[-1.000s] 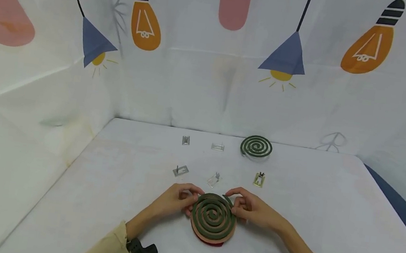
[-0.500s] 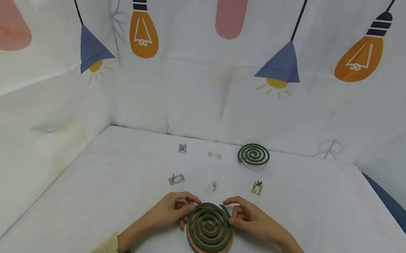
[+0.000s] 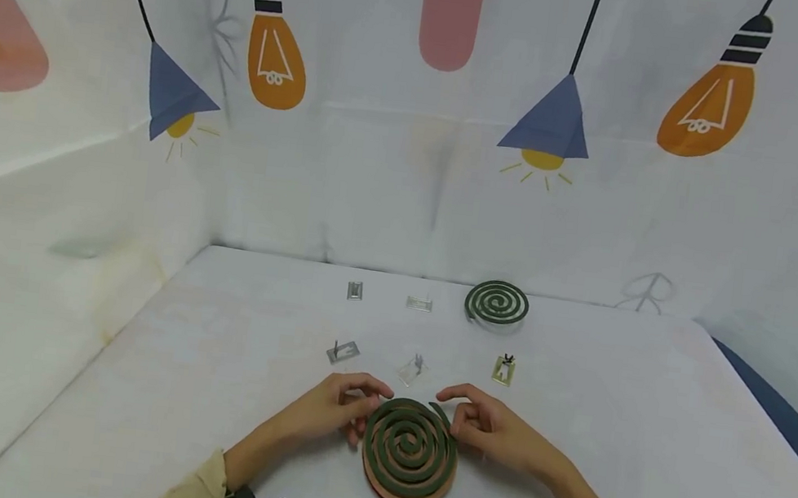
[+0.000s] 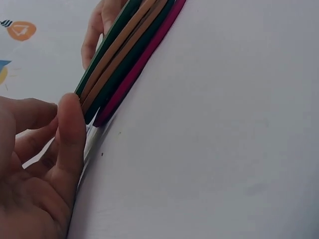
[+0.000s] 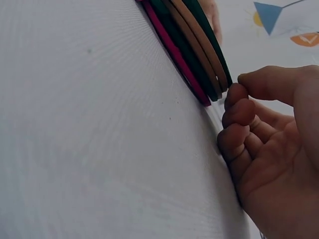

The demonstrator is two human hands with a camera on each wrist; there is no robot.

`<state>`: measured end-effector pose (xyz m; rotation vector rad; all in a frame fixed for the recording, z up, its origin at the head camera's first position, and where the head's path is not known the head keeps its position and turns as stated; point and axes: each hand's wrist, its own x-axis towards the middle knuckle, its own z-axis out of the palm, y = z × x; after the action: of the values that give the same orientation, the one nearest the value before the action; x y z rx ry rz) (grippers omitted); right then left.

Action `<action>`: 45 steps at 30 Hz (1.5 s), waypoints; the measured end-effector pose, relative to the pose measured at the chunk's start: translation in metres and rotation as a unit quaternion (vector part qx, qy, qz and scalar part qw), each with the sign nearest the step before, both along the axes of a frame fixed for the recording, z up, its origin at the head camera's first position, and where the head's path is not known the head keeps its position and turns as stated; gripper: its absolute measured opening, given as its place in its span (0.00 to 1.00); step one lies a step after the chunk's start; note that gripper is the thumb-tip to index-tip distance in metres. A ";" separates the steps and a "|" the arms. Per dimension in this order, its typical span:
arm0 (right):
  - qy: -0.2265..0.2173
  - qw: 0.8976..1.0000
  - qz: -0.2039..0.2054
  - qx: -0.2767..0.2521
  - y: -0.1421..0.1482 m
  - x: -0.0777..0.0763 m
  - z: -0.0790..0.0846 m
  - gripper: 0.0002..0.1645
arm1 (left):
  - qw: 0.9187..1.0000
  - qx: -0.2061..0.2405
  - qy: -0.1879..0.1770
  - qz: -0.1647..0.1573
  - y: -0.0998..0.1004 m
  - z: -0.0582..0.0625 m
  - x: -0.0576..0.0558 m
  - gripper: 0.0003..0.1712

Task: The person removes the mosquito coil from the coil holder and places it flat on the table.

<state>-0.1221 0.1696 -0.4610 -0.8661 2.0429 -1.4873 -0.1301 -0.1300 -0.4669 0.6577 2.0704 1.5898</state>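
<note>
A stack of mosquito coils point(image 3: 409, 445) lies between my hands on the white table. Its top coil is green, with one outer end standing out at the back. From the side, the left wrist view shows brown coils point(image 4: 117, 57), then dark green and a magenta coil point(image 4: 137, 69) at the bottom. My left hand point(image 3: 322, 409) touches the stack's left edge with its fingertips point(image 4: 71, 107). At the right edge is my right hand point(image 3: 497, 429), its fingers point(image 5: 237, 94) bent against the rim. Neither hand visibly pinches the stack.
Behind the stack lie small metal coil stands: silver ones point(image 3: 343, 352), a faint one point(image 3: 410, 371) and a gold one point(image 3: 503, 369). Two more stands, one flat point(image 3: 419, 304), sit farther back. Another green coil point(image 3: 497, 302) stands raised near the wall point(image 3: 376, 189).
The head view has tilted slightly, so everything has shifted downward in it and a little left. My hands stay beside the stack, and the coils keep their arrangement.
</note>
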 end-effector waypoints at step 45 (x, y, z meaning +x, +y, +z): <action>0.113 0.956 -0.272 0.000 0.063 -0.098 0.046 0.24 | 0.970 -0.181 0.140 0.077 0.137 0.080 -0.146 0.19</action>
<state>-0.2202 0.2327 -0.4147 -0.5061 2.5983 -1.7235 -0.2763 0.0068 -0.3867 0.6275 2.5909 1.1945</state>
